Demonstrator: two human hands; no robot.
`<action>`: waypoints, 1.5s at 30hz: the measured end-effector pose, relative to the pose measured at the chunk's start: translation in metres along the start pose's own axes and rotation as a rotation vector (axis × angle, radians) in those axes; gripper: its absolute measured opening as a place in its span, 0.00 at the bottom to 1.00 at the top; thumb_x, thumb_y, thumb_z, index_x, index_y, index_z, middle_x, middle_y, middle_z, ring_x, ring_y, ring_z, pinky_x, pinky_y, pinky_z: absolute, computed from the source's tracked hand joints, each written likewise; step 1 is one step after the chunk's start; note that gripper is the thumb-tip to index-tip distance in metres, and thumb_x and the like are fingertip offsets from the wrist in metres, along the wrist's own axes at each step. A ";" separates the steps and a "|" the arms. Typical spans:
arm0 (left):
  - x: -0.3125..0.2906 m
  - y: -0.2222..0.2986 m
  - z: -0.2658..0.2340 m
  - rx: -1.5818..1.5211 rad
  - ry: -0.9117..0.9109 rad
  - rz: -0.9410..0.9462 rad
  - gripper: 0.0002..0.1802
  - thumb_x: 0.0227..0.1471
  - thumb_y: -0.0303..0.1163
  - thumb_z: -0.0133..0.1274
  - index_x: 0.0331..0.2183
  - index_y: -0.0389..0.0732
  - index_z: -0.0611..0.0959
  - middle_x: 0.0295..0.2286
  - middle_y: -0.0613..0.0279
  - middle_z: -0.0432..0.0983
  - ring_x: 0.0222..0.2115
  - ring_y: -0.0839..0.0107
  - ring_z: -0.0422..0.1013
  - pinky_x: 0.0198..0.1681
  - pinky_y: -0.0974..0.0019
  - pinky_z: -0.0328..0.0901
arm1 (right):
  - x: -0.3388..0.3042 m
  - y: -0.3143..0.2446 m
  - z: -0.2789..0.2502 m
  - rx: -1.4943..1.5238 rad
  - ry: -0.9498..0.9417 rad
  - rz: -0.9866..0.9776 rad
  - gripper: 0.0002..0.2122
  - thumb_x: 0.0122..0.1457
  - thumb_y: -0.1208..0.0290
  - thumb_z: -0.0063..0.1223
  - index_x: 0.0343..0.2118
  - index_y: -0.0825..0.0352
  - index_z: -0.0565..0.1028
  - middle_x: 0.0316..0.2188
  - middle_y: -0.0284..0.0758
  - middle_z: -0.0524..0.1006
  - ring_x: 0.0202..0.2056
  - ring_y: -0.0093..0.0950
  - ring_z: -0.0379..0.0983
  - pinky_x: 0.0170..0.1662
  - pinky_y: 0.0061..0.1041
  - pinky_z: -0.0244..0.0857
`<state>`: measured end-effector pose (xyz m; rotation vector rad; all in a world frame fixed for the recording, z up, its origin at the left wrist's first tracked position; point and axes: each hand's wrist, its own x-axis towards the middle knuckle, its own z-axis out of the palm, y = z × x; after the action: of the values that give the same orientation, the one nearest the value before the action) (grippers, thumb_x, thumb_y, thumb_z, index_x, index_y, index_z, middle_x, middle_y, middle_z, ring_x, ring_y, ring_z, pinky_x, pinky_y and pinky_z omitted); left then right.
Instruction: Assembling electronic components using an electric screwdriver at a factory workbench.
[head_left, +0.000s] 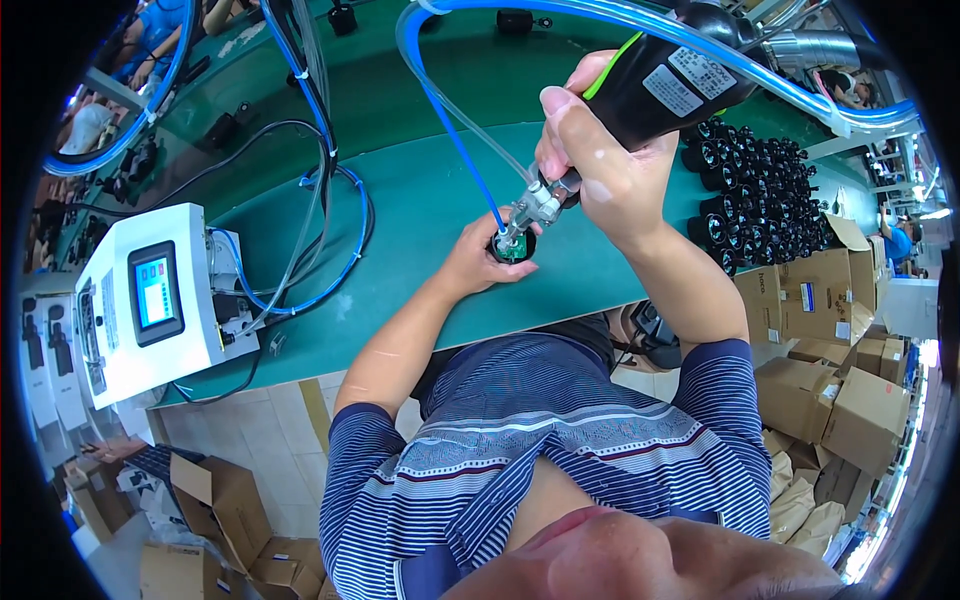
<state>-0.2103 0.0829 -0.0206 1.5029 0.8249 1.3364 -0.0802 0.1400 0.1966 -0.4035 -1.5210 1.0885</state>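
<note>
My right hand (618,175) is wrapped round a black electric screwdriver (665,85) with a lime-green stripe, tilted down to the left. At its lower end sits a metal screw-feed head (538,206), joined to a clear tube and a blue tube. Its tip meets a green circuit board (518,250) inside a small round black housing (526,258). My left hand (468,262) grips that housing at the bench's near side, with fingers behind it and the thumb along the near edge. The head hides part of the board, so whether a screw is there cannot be seen.
A white screw-feeder machine (150,300) with a lit screen stands at the left of the green bench (420,320). Blue hoses (330,120) loop overhead. Many round black housings (750,195) crowd the right side. Cardboard boxes (825,300) are stacked beyond; other people work farther off.
</note>
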 end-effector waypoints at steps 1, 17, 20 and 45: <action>0.000 0.000 0.000 0.003 0.000 -0.001 0.29 0.35 0.22 0.72 0.44 0.44 0.82 0.38 0.67 0.82 0.34 0.69 0.74 0.43 0.68 0.69 | 0.000 0.000 0.000 0.004 -0.006 -0.005 0.09 0.62 0.84 0.52 0.44 0.67 0.70 0.17 0.32 0.71 0.14 0.22 0.67 0.21 0.21 0.65; 0.000 -0.004 0.000 -0.052 -0.014 -0.032 0.30 0.35 0.22 0.72 0.45 0.43 0.82 0.41 0.65 0.82 0.37 0.67 0.75 0.47 0.67 0.69 | -0.004 0.006 0.000 0.001 -0.036 0.014 0.09 0.62 0.84 0.53 0.43 0.67 0.70 0.18 0.32 0.71 0.15 0.22 0.68 0.21 0.20 0.65; 0.000 -0.005 0.001 -0.076 -0.016 -0.041 0.32 0.35 0.22 0.73 0.47 0.42 0.81 0.41 0.64 0.82 0.38 0.67 0.75 0.47 0.66 0.69 | -0.002 0.005 0.002 -0.003 -0.032 0.032 0.09 0.62 0.84 0.53 0.42 0.67 0.70 0.19 0.32 0.71 0.15 0.22 0.68 0.21 0.20 0.65; 0.000 -0.014 -0.005 -0.096 0.011 0.001 0.31 0.37 0.20 0.71 0.46 0.39 0.79 0.39 0.61 0.84 0.35 0.67 0.77 0.45 0.65 0.71 | 0.003 0.005 -0.002 -0.038 0.004 0.029 0.08 0.62 0.84 0.53 0.41 0.66 0.71 0.17 0.32 0.72 0.15 0.22 0.68 0.22 0.20 0.65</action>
<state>-0.2134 0.0891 -0.0336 1.4220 0.7564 1.3667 -0.0806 0.1455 0.1942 -0.4554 -1.5383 1.0815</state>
